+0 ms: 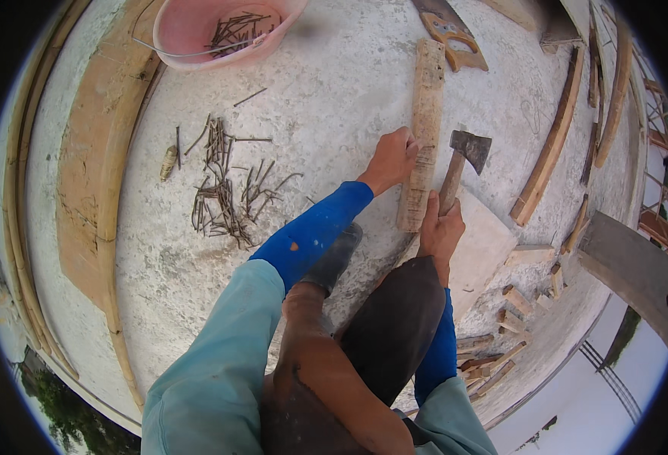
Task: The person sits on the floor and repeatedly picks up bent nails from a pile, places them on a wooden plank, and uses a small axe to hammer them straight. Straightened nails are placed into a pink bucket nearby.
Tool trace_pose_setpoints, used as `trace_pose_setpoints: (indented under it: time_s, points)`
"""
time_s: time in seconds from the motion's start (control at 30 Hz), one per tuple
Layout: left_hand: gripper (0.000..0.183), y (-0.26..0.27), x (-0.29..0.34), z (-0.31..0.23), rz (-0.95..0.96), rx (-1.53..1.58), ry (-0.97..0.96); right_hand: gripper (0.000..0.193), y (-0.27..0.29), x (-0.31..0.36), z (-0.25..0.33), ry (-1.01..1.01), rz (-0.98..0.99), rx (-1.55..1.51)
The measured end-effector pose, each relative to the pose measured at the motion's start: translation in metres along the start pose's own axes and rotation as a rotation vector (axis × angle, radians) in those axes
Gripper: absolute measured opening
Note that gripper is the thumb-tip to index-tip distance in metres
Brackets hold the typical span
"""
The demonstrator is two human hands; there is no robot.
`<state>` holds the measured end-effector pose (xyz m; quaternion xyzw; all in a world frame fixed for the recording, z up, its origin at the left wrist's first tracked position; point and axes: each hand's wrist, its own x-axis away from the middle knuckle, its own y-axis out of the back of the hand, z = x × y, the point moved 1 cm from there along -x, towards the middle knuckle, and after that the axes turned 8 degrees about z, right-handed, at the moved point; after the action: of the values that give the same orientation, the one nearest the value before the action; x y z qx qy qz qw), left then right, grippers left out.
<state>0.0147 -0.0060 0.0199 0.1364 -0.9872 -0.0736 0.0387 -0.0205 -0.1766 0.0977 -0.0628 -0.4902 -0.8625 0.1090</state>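
Note:
In my right hand is a small hatchet, gripped by its short wooden handle, with its dark metal head pointing away from me. The hatchet is just right of a rough wooden plank lying lengthwise on the floor. My left hand is closed at the plank's left edge, thumb and fingers pinched together. Whatever those fingers hold is too small or hidden to make out. A loose pile of rusty nails lies to the left of my left forearm.
A pink bucket with more nails stands at the far left. A handsaw lies beyond the plank. Bamboo poles and a brown board line the left. Timber lengths and cut wood blocks lie at right.

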Motion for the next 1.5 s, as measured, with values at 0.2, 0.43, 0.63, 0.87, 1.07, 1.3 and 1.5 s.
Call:
trace_pose_setpoints:
  time_s: [0.2, 0.43, 0.63, 0.87, 1.07, 1.3, 1.5]
  points:
    - [0.03, 0.12, -0.018, -0.064, -0.417, 0.458, -0.095, 0.046, -0.006, 0.001, 0.002, -0.102, 0.069, -0.228]
    - [0.026, 0.192, 0.051, -0.055, -0.425, 0.226, 0.103, 0.047, -0.033, 0.005, 0.003, -0.17, 0.204, -0.358]
    - [0.012, 0.24, 0.209, 0.033, -0.66, -0.313, 0.357, 0.06, -0.044, -0.011, -0.014, -0.267, 0.178, -0.172]
    - [0.016, 0.312, 0.287, 0.07, -0.572, -0.611, 0.528, 0.076, -0.047, -0.016, -0.012, -0.249, -0.002, 0.117]
    - [0.021, 0.298, 0.301, 0.062, -0.501, -0.609, 0.548, 0.08, -0.037, -0.013, 0.001, -0.374, 0.225, -0.057]
    - [0.018, 0.267, 0.322, 0.058, -0.501, -0.719, 0.485, 0.093, -0.052, 0.003, -0.032, -0.313, 0.266, -0.045]
    - [0.014, 0.26, 0.334, 0.063, -0.526, -0.614, 0.62, 0.102, -0.047, 0.004, -0.031, -0.249, 0.26, 0.012]
